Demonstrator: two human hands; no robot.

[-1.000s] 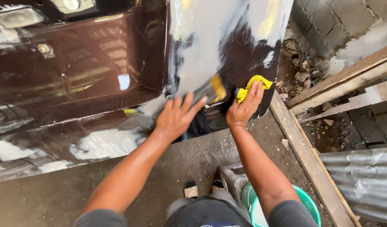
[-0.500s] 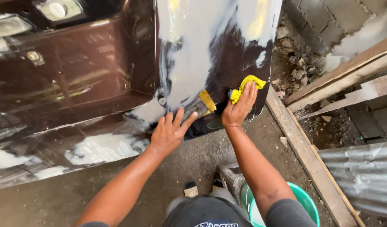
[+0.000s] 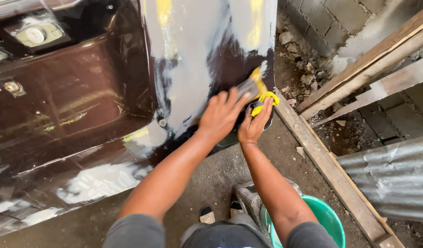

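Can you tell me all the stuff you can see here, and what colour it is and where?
car body panel: one, dark brown with grey-white and yellow patches, upper left and centre
yellow pad: one, yellow, against the panel's lower right edge
bucket: one, green, bottom right beside the person
wooden planks: several, brown and pale grey, right side
corrugated sheet: one, grey, far right
block wall: one, grey, top right
rubble: many bits, grey, by the wall
ground: one, grey, bottom centre
left hand: one, flat on the panel
right hand: one, gripping the yellow pad
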